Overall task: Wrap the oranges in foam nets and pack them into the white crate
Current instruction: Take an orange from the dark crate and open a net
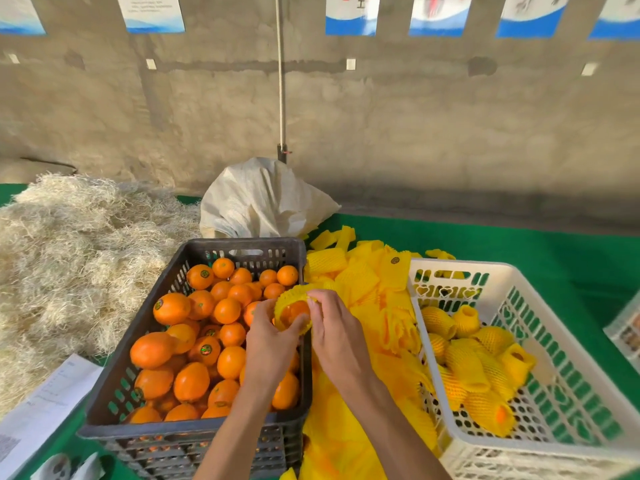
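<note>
Over the right rim of the dark crate (194,432), both hands work on one orange (293,312) that sits partly inside a yellow foam net (288,296). My left hand (270,344) grips the orange and net from below. My right hand (334,330) pinches the net's edge at the top right. The dark crate is full of bare oranges (194,341). The white crate (540,441) at the right holds several net-wrapped oranges (467,358). A pile of loose yellow foam nets (367,282) lies between the two crates.
A heap of pale straw (69,258) covers the left of the green table (519,240). A white woven sack (259,199) stands behind the dark crate. Paper sheets (45,407) lie at the lower left. A concrete wall rises behind the table.
</note>
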The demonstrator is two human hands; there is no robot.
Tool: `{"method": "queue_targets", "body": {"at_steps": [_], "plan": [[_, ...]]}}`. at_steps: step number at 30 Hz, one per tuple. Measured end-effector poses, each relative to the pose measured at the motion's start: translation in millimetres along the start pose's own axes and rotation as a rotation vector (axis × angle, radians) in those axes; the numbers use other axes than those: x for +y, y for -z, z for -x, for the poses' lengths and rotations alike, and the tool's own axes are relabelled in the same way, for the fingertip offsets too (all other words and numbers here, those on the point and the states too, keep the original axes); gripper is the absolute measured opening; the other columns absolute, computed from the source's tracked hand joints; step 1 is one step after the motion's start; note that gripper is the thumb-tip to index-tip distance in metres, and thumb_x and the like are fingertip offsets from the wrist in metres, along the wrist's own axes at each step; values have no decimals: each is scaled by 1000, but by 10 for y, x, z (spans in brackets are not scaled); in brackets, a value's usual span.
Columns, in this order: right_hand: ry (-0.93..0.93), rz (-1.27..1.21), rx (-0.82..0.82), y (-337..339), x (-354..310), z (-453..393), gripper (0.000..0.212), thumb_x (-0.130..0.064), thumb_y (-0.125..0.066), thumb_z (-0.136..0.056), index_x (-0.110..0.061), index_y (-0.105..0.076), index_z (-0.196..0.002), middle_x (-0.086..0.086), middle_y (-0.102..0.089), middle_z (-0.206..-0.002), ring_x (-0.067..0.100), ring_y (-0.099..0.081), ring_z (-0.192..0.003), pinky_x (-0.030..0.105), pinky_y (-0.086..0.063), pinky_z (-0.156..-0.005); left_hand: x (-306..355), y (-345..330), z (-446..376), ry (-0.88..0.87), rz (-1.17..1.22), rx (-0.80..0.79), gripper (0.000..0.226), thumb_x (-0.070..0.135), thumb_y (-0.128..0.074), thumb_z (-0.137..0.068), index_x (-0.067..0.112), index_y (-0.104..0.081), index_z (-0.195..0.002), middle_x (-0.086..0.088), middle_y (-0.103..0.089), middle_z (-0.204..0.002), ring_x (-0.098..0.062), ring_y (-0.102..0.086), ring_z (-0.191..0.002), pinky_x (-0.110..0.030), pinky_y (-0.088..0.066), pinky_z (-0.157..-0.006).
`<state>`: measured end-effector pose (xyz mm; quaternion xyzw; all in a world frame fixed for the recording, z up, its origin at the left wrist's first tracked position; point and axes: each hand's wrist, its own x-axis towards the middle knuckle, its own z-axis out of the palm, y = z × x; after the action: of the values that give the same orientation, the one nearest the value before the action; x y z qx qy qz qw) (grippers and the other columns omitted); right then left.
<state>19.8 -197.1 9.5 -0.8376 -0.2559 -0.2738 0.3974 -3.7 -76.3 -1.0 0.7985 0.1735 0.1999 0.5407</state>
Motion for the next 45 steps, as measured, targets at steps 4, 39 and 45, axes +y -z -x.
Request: {"method": "queue_targets", "body": {"at_steps": [4,39,45], "plan": [[-62,-1,26,191,100,0,23,-28,-49,-107,-15,-61,-123,-2,-64,-123,8,-62,-109,12,-51,-81,147,-216,12,-93,87,2,43,32,-78,-92,25,-57,-129,19,-60,-114,16,-56,-101,-3,-44,-76],[-390,-46,-179,1194,1638,532,22,-19,-58,-101,-10,-65,-120,4,-65,-114,21,-61,-108,39,-51,-88,601,-2020,534,-14,249,-412,23,12,-56,-106,21,-65,-125,15,-70,-104,18,-64,-87,-4,-47,-73],[-374,148,-490,527,1276,365,49,-50,-63,-94,-18,-59,-132,2,-63,-125,25,-54,-120,39,-46,-96,308,-1133,277,-44,167,-283,23,16,-58,-105,16,-67,-126,11,-69,-86,9,-60,-65,-10,-44,-59]]}}
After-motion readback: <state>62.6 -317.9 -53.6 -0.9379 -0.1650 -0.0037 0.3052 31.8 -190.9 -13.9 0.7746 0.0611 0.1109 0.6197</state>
